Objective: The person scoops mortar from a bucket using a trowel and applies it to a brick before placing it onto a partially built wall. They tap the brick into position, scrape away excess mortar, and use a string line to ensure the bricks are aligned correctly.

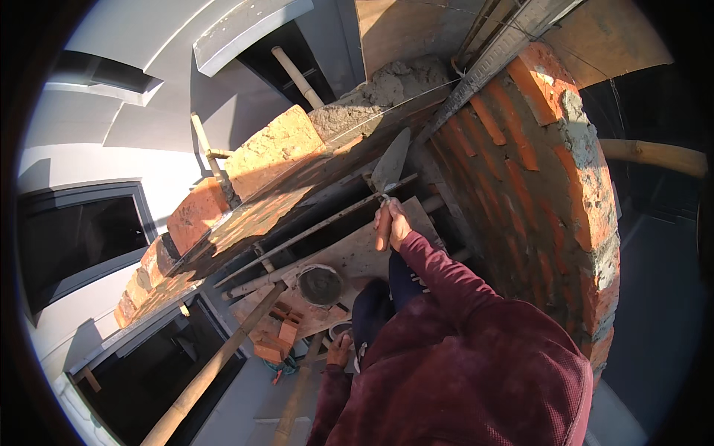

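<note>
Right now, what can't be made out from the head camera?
All in the head view:
Trowel handle: partly covered by the right hand.
Left hand: too small to tell whether it holds anything.
Pole left of the bricks: end cut off by the lower edge.
Leftmost window: inside lost in darkness.

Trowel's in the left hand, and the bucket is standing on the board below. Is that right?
Not quite: the head view shows the trowel in the right hand, not the left hand. The bucket is indeed standing on the board below.
</note>
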### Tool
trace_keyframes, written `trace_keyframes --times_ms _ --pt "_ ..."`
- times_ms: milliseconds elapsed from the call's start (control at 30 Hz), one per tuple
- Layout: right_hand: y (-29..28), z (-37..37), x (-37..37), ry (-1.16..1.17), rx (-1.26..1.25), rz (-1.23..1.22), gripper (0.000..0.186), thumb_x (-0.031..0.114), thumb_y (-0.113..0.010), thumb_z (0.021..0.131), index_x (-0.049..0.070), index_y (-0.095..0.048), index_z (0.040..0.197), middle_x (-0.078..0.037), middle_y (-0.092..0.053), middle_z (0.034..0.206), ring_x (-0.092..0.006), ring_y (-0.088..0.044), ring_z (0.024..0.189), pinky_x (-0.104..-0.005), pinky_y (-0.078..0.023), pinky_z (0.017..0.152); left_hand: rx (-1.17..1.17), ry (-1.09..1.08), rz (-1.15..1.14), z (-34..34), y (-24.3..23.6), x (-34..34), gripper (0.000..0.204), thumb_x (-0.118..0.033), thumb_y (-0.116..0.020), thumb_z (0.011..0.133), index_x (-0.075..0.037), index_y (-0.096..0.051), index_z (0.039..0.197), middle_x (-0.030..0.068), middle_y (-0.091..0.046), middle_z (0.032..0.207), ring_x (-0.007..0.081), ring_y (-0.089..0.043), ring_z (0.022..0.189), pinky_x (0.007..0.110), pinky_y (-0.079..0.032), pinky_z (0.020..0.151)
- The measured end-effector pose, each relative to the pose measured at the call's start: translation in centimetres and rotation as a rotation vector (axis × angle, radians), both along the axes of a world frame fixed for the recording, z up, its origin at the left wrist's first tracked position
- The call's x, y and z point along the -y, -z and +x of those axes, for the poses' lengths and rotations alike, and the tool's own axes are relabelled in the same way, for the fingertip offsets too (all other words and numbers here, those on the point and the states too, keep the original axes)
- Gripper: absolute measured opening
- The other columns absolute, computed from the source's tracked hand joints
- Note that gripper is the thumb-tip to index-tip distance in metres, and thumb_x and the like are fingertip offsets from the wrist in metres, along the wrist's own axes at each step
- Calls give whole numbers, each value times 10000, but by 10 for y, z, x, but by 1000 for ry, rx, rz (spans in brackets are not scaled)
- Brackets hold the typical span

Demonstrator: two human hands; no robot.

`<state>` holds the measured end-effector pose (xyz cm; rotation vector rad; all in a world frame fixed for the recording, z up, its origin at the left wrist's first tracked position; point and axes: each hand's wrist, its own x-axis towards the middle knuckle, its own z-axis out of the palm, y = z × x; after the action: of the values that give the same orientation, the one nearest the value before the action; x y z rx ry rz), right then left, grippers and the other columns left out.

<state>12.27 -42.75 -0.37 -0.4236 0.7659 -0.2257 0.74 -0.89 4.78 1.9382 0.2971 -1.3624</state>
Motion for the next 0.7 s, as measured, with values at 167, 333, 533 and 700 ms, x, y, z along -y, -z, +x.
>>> trace_keyframes --times_ms 167,333,533,700 --pt "48 -67 -57 -775 -262 -179 309 385 -443 999 82 -500 1004 -109 -555 696 -223 -632 710 -393 -523 593 -99 65 3 -76 53 13 802 -625 -613 819 -134 -439 1428 247 -460 1380 373 -410 1311 444 -331 1072" --pt "61 -13 -132 -1976 -187 -1410 403 388 -511 941 26 -496 1117 -227 -645 895 -348 -667 701 -455 -530 663 -25 -104 231 -115 79 68 963 -702 -709 654 -251 -412 1451 272 -153 1541 455 -183 1412 500 -230 1147" --pt "182 63 -321 -2507 511 -2109 324 211 -559 855 -1 -589 1098 -215 -648 1028 -356 -662 965 -433 -536 806 129 -426 341 -121 118 82 556 -450 -699 758 -118 -660 1203 179 -371 1470 406 -273 1382 473 -266 1145" --pt "321 64 -447 -2423 512 -2522 219 117 -536 892 32 -703 1006 -184 -697 1018 -310 -700 939 -399 -583 724 154 -735 337 -136 140 80 452 -342 -736 736 -110 -692 1122 153 -481 1382 406 -335 1340 462 -304 1123"
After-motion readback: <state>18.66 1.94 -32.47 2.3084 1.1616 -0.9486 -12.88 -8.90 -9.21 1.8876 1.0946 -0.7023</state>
